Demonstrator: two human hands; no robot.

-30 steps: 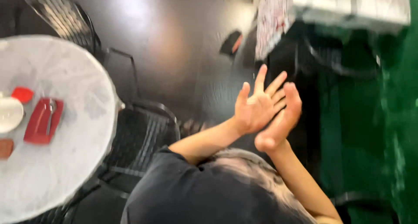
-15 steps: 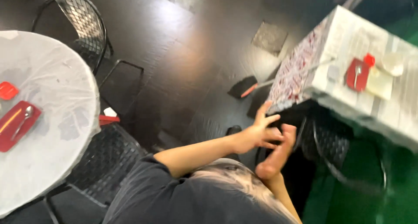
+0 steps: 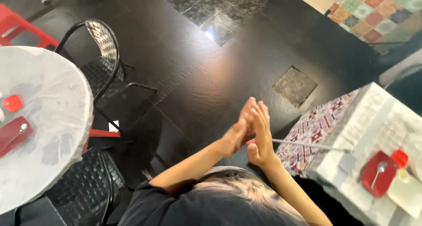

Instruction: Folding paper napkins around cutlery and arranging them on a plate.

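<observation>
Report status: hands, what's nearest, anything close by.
Left hand and right hand pressed palm to palm, holding nothing. Thin rod just right of them. Patterned table beyond; black chair far left.

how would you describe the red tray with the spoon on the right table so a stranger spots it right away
Find the square table with the patterned cloth on the right of the dark floor. Near its lower right stands a flat red tray with a metal spoon lying in it. Beside it, the small red cup is far smaller and holds no spoon.
</observation>
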